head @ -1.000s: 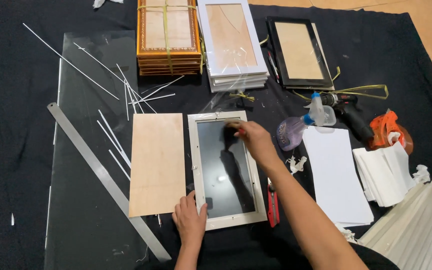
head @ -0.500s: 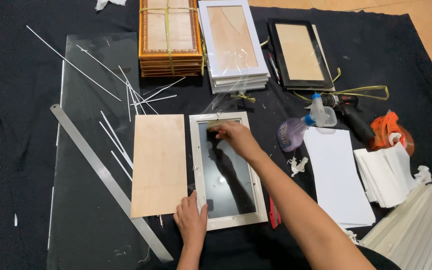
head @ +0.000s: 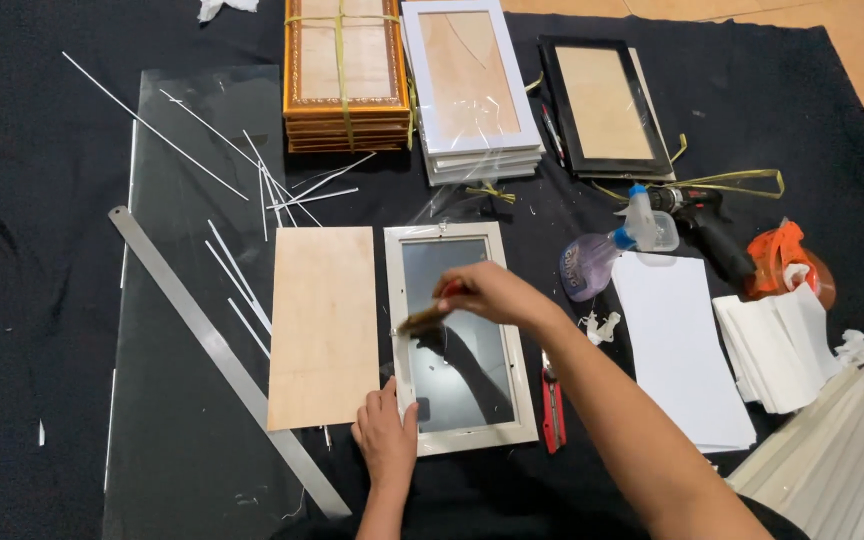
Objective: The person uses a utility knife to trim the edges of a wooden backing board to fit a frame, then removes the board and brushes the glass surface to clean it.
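A white picture frame (head: 515, 350) with glass lies face up on the black cloth in the middle. My right hand (head: 487, 295) is over the glass and grips a small brush (head: 420, 319) with a red handle; its bristles touch the left side of the frame. My left hand (head: 386, 436) presses on the frame's lower left corner. A plain wooden backing board (head: 323, 325) lies just left of the frame.
A long metal ruler (head: 214, 353) and thin white strips lie on a clear sheet (head: 177, 400) at left. Stacked frames (head: 344, 75) sit at the back. A spray bottle (head: 604, 250), drill (head: 704, 222), red cutter (head: 553, 415) and white paper stacks (head: 677, 345) are at right.
My right hand has swept from the upper right of the glass toward the left and down, bringing the brush to the frame's left edge. My left hand stays at the lower left corner.
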